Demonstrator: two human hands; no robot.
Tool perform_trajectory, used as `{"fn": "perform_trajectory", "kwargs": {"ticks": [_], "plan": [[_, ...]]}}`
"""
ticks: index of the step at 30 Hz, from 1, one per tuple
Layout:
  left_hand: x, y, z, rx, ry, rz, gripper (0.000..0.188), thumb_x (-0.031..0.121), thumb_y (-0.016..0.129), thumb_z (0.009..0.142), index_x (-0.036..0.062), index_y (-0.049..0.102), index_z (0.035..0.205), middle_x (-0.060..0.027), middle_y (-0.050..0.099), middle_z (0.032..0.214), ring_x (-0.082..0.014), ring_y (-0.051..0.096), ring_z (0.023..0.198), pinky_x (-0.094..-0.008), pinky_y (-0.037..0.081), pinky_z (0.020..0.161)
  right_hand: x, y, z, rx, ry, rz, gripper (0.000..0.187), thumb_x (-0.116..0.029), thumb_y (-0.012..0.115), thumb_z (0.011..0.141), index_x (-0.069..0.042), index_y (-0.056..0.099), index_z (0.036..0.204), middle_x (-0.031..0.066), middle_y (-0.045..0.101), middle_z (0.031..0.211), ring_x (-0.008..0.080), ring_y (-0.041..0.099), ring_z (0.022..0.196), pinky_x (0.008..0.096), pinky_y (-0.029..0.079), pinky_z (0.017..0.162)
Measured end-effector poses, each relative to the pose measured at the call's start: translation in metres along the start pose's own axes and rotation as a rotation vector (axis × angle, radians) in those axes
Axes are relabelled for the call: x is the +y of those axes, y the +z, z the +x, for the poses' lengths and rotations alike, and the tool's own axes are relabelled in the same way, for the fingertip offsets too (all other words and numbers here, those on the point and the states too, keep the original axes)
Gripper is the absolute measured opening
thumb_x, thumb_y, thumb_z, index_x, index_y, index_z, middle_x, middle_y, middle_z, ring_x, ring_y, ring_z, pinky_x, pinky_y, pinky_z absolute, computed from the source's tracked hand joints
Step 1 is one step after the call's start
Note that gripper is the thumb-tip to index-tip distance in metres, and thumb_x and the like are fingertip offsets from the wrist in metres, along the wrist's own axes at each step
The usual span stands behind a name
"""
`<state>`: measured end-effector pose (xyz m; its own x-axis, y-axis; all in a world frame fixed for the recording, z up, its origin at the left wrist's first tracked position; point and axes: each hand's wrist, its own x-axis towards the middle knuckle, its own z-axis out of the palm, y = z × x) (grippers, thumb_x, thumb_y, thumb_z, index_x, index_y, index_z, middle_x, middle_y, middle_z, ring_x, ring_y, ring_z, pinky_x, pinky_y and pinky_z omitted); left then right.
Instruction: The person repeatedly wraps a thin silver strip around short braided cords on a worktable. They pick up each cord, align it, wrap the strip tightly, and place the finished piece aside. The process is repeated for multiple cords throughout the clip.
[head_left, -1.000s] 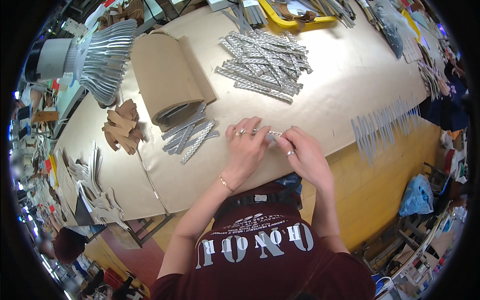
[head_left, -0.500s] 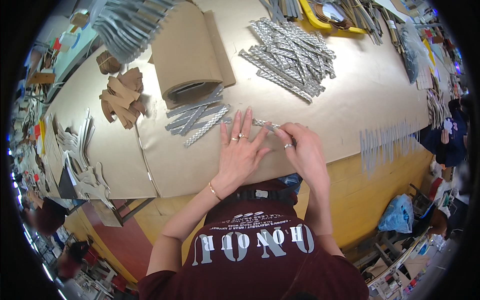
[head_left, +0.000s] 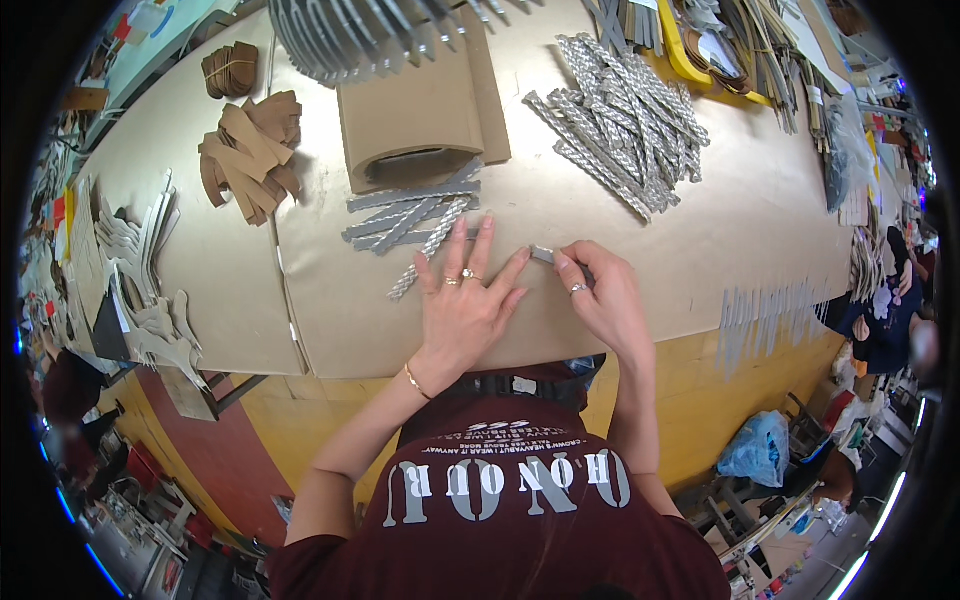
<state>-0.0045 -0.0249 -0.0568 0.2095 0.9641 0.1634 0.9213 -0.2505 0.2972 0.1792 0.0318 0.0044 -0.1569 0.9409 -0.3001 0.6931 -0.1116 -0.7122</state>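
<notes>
My left hand [head_left: 465, 310] lies with its fingers spread over the tabletop. Two of its fingertips reach a silver braided strip [head_left: 425, 257] at the edge of a small pile of flat grey strips [head_left: 400, 215]; whether they press on it I cannot tell. Between thumb and forefinger, my right hand [head_left: 605, 300] pinches a short grey-silver strip [head_left: 543, 254]. The strip's free end points toward my left forefinger, close to its tip. The rest of that strip is hidden by my right fingers. Farther off to the right lies a big heap of silver braided strips [head_left: 630, 125].
Behind the small pile stands a brown cardboard roll [head_left: 410, 130], with a rack of grey prongs [head_left: 370, 40] above. Brown strips [head_left: 250, 155] and pale curved pieces [head_left: 150, 270] lie left. Grey strips [head_left: 770, 320] hang over the front-right edge; a yellow tray [head_left: 690, 55] sits far right.
The view has shifted. My left hand has moved left relative to the small pile, its fingertips now at the braided strip. My right hand still pinches; less of its strip shows.
</notes>
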Motion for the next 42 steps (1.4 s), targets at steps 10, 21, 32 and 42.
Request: {"fn": "perform_trajectory", "kwargs": {"ticks": [10,21,32,42], "plan": [[0.002,0.0,0.0,0.021,-0.005,-0.002,0.042,0.039,0.063,0.093,0.0315,0.062,0.134,-0.0143,0.034,0.159,-0.0329,0.023,0.151,-0.0634,-0.016,0.114,-0.002,0.0,0.005,-0.011,-0.051,-0.094,0.018,-0.016,0.062,0.096,0.001,0.068,0.094,0.0147,0.061,0.071,0.025,0.053,0.057,0.0375,0.043,0.058],[0.007,0.002,0.004,-0.026,0.061,0.079,0.052,0.029,0.069,0.087,0.0329,0.058,0.138,-0.0131,0.038,0.157,-0.0325,0.028,0.149,-0.0619,-0.012,0.116,-0.008,-0.002,0.004,-0.024,-0.002,-0.137,0.019,-0.019,0.061,0.095,-0.001,0.067,0.09,0.0171,0.067,0.083,0.0379,0.064,0.077,0.0449,0.049,0.071],[0.025,-0.01,0.009,-0.081,0.128,0.434,0.055,0.018,0.061,0.086,0.0237,0.055,0.141,-0.0109,0.042,0.155,-0.0293,0.034,0.147,-0.0631,-0.007,0.118,0.005,0.002,-0.009,0.158,0.038,-0.016,0.017,-0.012,0.07,0.09,0.004,0.068,0.089,0.0182,0.065,0.074,0.0274,0.059,0.057,0.0372,0.048,0.058],[0.029,-0.013,0.01,-0.121,0.123,0.499,0.056,0.018,0.06,0.087,0.023,0.053,0.142,-0.0099,0.039,0.157,-0.0291,0.031,0.149,-0.0628,-0.009,0.117,0.003,0.005,-0.007,0.132,0.098,-0.029,0.018,-0.017,0.064,0.091,0.0,0.07,0.089,0.0183,0.067,0.082,0.0372,0.065,0.073,0.0454,0.051,0.07]]}}
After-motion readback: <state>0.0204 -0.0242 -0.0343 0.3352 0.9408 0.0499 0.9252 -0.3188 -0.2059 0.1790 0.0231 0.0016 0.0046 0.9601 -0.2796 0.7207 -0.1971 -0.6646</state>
